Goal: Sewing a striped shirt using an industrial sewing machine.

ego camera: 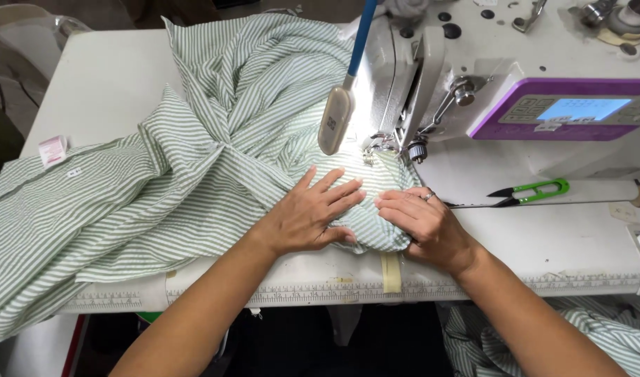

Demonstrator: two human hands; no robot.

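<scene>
Striped green-and-white garment (194, 160): heaped across white sewing table (103, 77), bunched under needle area of sewing machine (515, 77). Left hand (309, 213): flat on cloth, fingers spread. Right hand (425, 223): fingers together, pressing folded edge just beside left hand; ring on one finger. Green thread snips (533, 192): on machine bed, apart from hands. Small lamp (334, 119): above cloth. Needle washed out by glare; more striped cloth (613, 335) cut off at lower right.

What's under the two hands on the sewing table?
Both the left hand and right hand press flat on green-striped fabric, bunched before the needle. Whatever lies beneath the fabric is covered.
</scene>
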